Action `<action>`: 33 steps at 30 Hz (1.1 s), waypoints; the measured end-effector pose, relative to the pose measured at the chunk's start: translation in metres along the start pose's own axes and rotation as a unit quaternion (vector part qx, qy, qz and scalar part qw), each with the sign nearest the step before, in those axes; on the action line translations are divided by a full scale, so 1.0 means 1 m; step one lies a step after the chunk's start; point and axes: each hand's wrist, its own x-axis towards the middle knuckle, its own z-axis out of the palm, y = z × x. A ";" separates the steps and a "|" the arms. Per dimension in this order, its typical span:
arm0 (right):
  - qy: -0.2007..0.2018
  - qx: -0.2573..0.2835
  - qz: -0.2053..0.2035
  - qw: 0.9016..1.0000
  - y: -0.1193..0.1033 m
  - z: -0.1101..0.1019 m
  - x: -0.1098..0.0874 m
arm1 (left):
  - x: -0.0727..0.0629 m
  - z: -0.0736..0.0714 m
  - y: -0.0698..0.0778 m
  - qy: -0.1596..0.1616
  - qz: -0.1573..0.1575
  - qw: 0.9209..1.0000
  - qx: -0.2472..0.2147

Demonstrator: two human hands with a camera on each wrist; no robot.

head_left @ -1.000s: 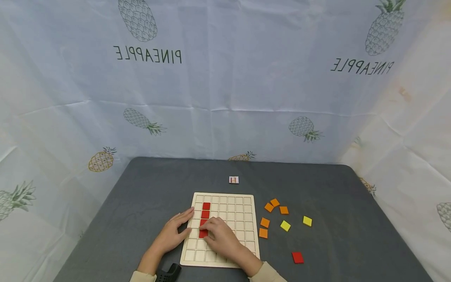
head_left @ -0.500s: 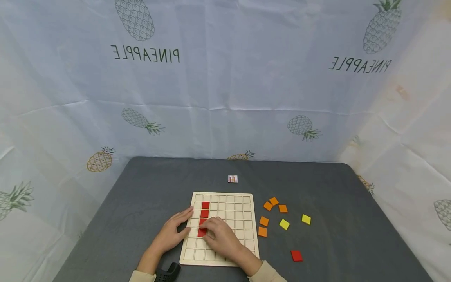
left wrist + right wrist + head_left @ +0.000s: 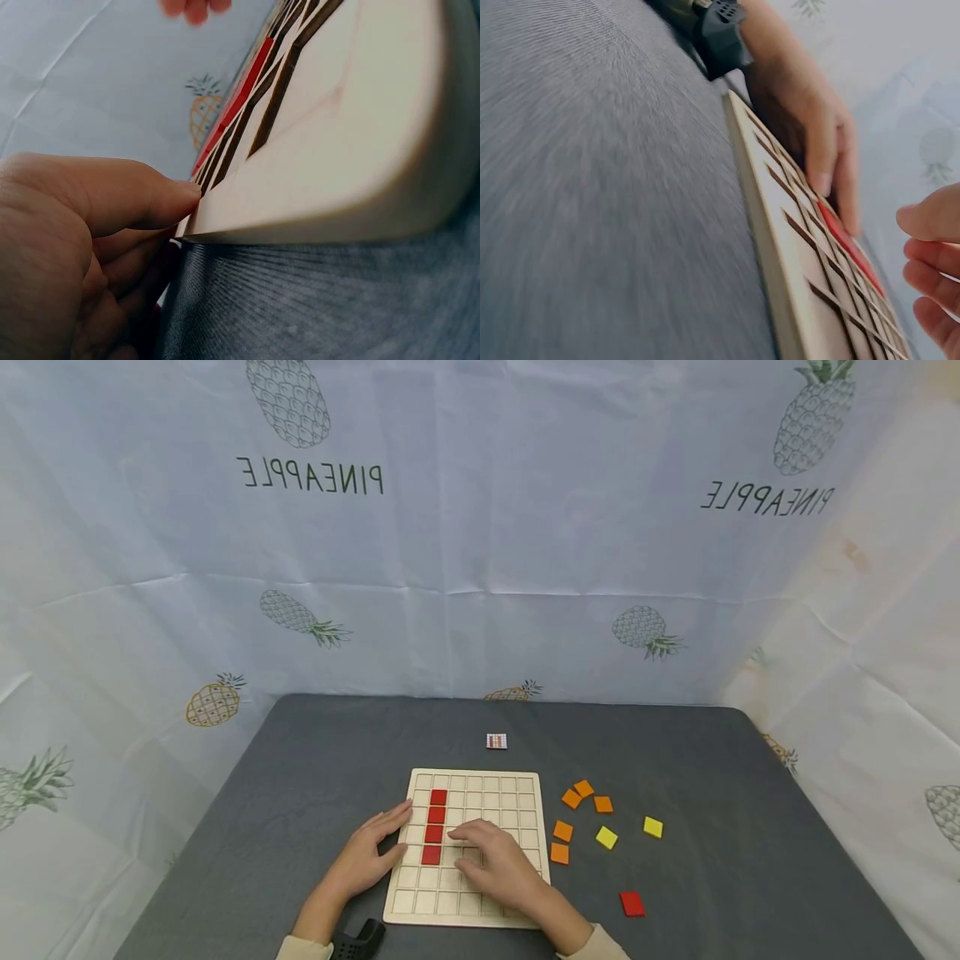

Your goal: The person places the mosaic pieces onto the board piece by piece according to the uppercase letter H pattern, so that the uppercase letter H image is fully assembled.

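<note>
A pale wooden grid board [image 3: 495, 897] lies on the dark table, with a column of several red square tiles [image 3: 433, 834] set in its left part. My left hand [image 3: 366, 857] rests along the board's left edge, fingers extended. Seen from the left wrist, the thumb [image 3: 161, 196] touches the rim. Over the middle of the grid, just right of the red column, hovers my right hand [image 3: 498, 864]. Its thumb and fingers are apart, with nothing between them, and the right wrist view shows the fingertips [image 3: 919, 219] raised off the board.
Several orange tiles [image 3: 562, 831] lie to the board's right, with two yellow tiles [image 3: 653, 827] beyond them. A single red tile [image 3: 632, 904] sits nearer the front. Behind the board is a small patterned card [image 3: 497, 741]. A pineapple-print cloth [image 3: 480, 527] hangs at the back.
My right hand has come off the lowest red tiles and shifted right, leaving the whole red column visible. The left hand stays at the board's edge.
</note>
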 end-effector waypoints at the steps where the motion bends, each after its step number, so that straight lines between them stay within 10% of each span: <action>1: 0.003 0.002 0.004 1.000 0.002 -0.005 -0.004 | 0.000 0.000 0.000 -0.001 -0.001 1.000 -0.003; 12: 0.063 -0.041 0.076 0.994 0.030 -0.065 -0.064 | -0.001 0.003 -0.003 -0.012 0.000 1.000 -0.005; 20: 0.109 -0.102 0.200 0.968 0.045 -0.101 -0.111 | 0.000 0.001 -0.001 -0.012 -0.002 1.000 -0.012; 33: 0.014 -0.084 0.292 0.953 0.062 -0.132 -0.163 | 0.000 0.002 -0.004 -0.006 -0.002 1.000 -0.008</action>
